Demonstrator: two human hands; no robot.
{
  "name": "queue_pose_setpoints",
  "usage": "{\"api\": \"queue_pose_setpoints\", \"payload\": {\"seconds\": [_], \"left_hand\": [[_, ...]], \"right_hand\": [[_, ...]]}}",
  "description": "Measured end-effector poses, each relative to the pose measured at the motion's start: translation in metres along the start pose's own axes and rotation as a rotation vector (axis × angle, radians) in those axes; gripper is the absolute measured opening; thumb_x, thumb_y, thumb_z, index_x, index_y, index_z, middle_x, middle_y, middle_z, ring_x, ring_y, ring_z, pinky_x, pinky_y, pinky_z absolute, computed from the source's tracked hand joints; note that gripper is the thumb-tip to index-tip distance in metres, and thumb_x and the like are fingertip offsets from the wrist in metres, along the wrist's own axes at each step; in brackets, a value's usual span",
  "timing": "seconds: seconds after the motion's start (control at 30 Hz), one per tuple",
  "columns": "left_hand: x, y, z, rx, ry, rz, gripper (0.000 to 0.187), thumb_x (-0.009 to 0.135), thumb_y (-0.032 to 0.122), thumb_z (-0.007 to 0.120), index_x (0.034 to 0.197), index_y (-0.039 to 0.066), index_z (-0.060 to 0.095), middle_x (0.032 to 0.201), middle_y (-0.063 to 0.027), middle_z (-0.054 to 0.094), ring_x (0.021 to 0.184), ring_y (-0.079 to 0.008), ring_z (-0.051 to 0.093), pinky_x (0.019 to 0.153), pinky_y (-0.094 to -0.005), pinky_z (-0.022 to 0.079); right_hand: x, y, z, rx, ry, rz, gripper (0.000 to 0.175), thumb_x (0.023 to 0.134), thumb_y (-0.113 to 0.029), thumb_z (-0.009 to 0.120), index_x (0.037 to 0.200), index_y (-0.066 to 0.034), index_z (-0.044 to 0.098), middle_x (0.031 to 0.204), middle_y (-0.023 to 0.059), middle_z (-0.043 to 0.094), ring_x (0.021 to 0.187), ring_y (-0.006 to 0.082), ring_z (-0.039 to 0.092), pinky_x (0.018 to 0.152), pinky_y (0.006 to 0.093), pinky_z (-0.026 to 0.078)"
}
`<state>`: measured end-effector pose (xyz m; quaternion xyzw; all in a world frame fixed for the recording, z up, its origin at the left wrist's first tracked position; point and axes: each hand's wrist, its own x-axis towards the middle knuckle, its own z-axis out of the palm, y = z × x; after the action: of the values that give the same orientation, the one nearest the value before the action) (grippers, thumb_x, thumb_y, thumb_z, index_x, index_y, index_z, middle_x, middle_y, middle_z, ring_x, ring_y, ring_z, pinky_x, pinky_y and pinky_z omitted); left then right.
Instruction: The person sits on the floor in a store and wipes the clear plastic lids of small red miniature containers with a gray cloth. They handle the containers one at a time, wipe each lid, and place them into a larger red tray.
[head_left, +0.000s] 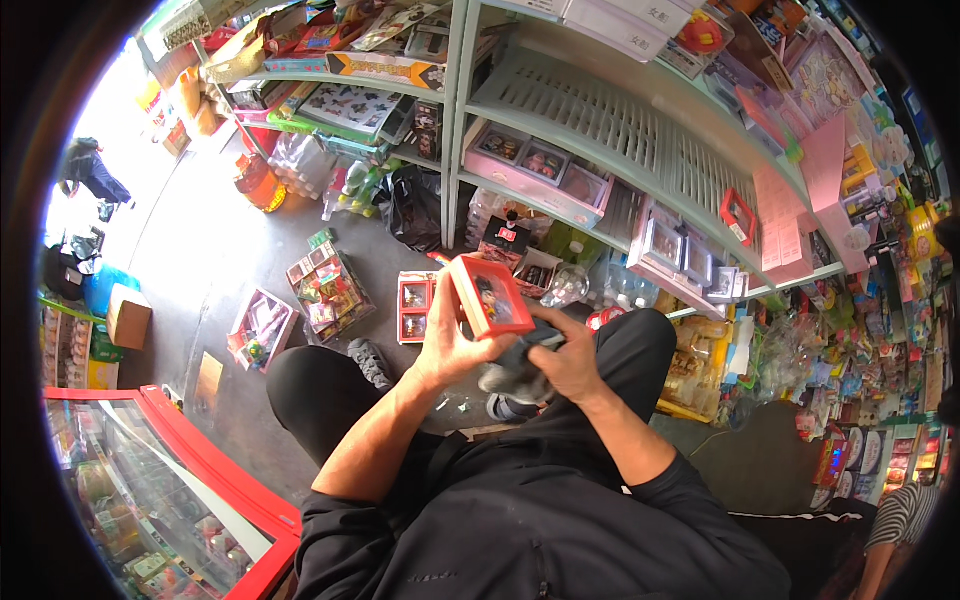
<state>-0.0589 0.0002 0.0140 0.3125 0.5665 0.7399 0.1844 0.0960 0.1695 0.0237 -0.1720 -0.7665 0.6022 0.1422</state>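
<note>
My left hand (450, 341) grips a red window box (491, 296) with a small figure inside, tilted above my lap. A dark grey cloth (525, 364) is bunched in my right hand (566, 356), right beside the box's lower right edge; whether it touches the box cannot be told. Behind my left hand, red-framed figure boxes (414, 307) stand on the floor. Another small red box (739, 216) leans on the slatted shelf (585, 112) at the right.
A metal shelf rack with goods stands ahead. On the floor are a carton of colourful packets (330, 289), an open box with toys (262, 330) and a black plastic bag (411, 202). A red-framed glass-topped case (225, 480) is at lower left. A person's striped sleeve (904, 514) shows at lower right.
</note>
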Motion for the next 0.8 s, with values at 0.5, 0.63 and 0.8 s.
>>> {"api": "queue_pose_setpoints", "payload": {"seconds": [0.5, 0.63, 0.8], "left_hand": [[-0.006, -0.006, -0.004, 0.018, -0.235, -0.041, 0.123, 0.076, 0.017, 0.104, 0.178, 0.01, 0.036, 0.171, -0.0179, 0.046, 0.158, -0.0341, 0.052, 0.117, -0.0543, 0.06], [-0.004, -0.01, -0.008, 0.171, -0.247, 0.116, 0.117, 0.072, 0.017, 0.107, 0.169, 0.004, 0.044, 0.165, -0.0194, 0.051, 0.149, -0.0369, 0.059, 0.115, -0.0514, 0.059], [-0.009, -0.004, -0.006, 0.316, -0.304, 0.19, 0.113, 0.066, 0.004, 0.106, 0.163, 0.002, 0.049, 0.163, -0.0204, 0.051, 0.15, -0.0364, 0.059, 0.118, -0.0483, 0.059]], "right_hand": [[0.024, -0.09, -0.003, -0.29, -0.101, -0.45, 0.056, 0.085, -0.013, 0.096, 0.135, -0.0042, 0.073, 0.109, 0.015, 0.07, 0.098, 0.0329, 0.074, 0.088, 0.043, 0.059], [0.029, -0.085, 0.007, -0.313, -0.085, -0.409, 0.04, 0.089, -0.009, 0.094, 0.125, -0.0071, 0.078, 0.104, 0.0118, 0.069, 0.095, 0.0331, 0.074, 0.085, 0.0436, 0.059], [0.052, -0.064, 0.002, -0.257, 0.167, -0.452, 0.028, 0.093, -0.003, 0.088, 0.12, -0.0022, 0.079, 0.105, 0.0138, 0.072, 0.093, 0.0313, 0.074, 0.084, 0.0391, 0.06]]}}
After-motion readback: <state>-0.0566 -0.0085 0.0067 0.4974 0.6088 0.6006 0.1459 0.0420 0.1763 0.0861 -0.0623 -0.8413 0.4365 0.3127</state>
